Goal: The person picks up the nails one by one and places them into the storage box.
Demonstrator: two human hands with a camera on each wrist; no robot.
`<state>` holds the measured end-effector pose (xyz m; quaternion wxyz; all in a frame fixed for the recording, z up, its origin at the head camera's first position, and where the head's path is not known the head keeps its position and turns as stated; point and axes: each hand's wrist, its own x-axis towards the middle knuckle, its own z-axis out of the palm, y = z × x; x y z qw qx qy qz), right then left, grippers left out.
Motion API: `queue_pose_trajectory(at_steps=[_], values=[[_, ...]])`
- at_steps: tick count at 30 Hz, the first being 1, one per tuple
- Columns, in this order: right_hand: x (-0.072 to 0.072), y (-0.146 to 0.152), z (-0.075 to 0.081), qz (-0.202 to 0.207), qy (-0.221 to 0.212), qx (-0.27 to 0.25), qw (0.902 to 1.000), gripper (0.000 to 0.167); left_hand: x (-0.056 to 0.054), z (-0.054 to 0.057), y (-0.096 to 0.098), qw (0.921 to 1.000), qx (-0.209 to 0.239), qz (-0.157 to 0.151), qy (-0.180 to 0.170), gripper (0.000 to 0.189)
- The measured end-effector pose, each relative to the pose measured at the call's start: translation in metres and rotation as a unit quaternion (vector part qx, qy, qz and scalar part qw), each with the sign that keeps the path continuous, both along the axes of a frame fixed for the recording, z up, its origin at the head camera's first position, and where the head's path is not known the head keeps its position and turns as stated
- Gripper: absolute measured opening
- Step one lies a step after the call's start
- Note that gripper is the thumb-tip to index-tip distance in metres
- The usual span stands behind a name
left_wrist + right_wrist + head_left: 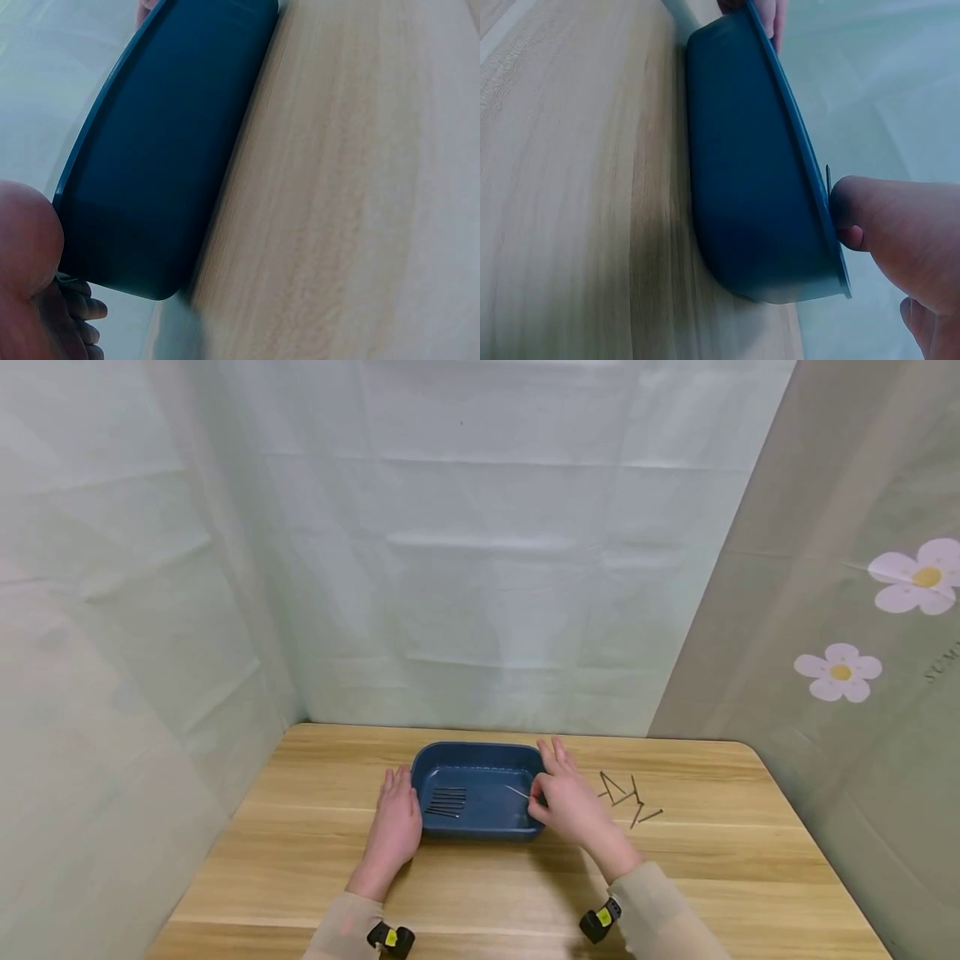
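Note:
A dark blue rectangular tray (480,833) stands on the wooden table. Along its left end my left hand (397,818) rests against the outer wall, fingers fairly straight. Over the tray's right end, my right hand (566,797) pinches a thin nail (517,792) between thumb and forefinger, its other fingers spread. That nail's tip (828,174) rises above the rim in the right wrist view. Inside the tray, at the left, several dark nails (447,801) lie side by side in a row. In the left wrist view, my left thumb (28,240) is at the tray's rim.
Several loose nails (632,799) lie scattered on the table (720,860), right of the tray. A pale curtain (480,610) hangs behind the table's back edge, with more fabric at both sides.

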<state>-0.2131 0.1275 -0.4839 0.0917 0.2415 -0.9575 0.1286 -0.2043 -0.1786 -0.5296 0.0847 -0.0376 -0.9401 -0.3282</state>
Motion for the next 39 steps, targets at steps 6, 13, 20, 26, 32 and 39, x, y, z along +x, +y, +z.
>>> queue_pose_trajectory(at_steps=[6,13,20,26,32,39], values=[[-0.004,-0.005,-0.005,0.002,-0.008,0.010,0.9999,0.019,-0.001,-0.001,0.000,1.0000,-0.001,0.001,-0.007,0.050],[-0.007,-0.011,-0.005,0.003,-0.017,0.011,0.9998,0.019,0.000,-0.002,-0.001,1.0000,0.002,0.000,0.003,0.049],[-0.013,-0.017,-0.004,0.012,-0.013,0.021,0.9996,0.021,0.000,-0.001,0.000,0.9999,0.002,-0.001,0.011,0.049],[-0.020,-0.025,-0.007,0.024,-0.003,0.040,0.9989,0.022,0.000,0.000,-0.001,0.9999,-0.003,-0.002,0.012,0.049],[-0.028,-0.033,-0.008,0.043,0.015,0.074,0.9963,0.019,0.002,0.001,0.000,1.0000,0.000,0.002,-0.002,0.050],[-0.035,-0.041,-0.011,0.049,0.013,0.086,0.9950,0.019,0.002,0.000,0.004,1.0000,0.000,0.002,0.001,0.050]])
